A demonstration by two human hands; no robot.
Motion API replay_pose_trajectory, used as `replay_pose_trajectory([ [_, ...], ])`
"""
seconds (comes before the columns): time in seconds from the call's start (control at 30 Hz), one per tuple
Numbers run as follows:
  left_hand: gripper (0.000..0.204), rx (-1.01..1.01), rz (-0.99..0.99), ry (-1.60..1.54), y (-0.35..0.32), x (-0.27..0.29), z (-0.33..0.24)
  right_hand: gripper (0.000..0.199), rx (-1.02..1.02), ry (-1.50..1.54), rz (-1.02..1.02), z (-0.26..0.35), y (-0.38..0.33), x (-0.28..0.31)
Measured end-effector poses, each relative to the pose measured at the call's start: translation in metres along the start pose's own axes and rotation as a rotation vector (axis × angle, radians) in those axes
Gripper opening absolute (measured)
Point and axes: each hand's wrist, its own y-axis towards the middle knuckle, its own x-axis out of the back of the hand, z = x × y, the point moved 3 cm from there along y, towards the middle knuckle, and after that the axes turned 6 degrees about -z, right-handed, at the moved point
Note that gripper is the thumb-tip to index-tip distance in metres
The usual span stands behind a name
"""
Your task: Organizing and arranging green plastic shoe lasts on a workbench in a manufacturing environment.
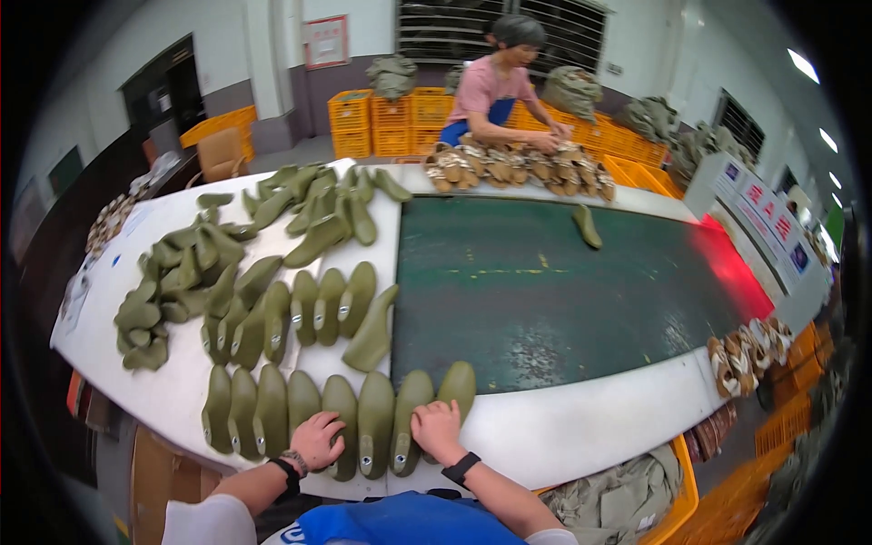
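Note:
A front row of olive-green shoe lasts stands along the near edge of the white table, toes pointing away from me. My left hand is closed over one last near the middle of this row. At the row's right end, my right hand grips the rightmost last, its fingers also against the neighbouring last. Behind stands a shorter row of lasts, with a tilted last at its right. Many more lasts lie heaped at the far left.
A dark green conveyor belt runs beside the white table, carrying a single last. Across it, a person handles brown-and-white shoes. More shoes sit at the right. A yellow crate holds grey cloth below the near edge.

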Motion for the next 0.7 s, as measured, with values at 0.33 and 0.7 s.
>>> replay_pose_trajectory([
  [0.33,0.026,-0.016,0.028,0.013,0.002,-0.004,-0.003,0.014,-0.034,-0.002,-0.059,-0.007,-0.005,0.007],
  [0.7,0.024,-0.019,-0.013,-0.008,0.004,-0.002,-0.005,0.018,0.0,-0.021,-0.029,-0.005,-0.001,0.005],
])
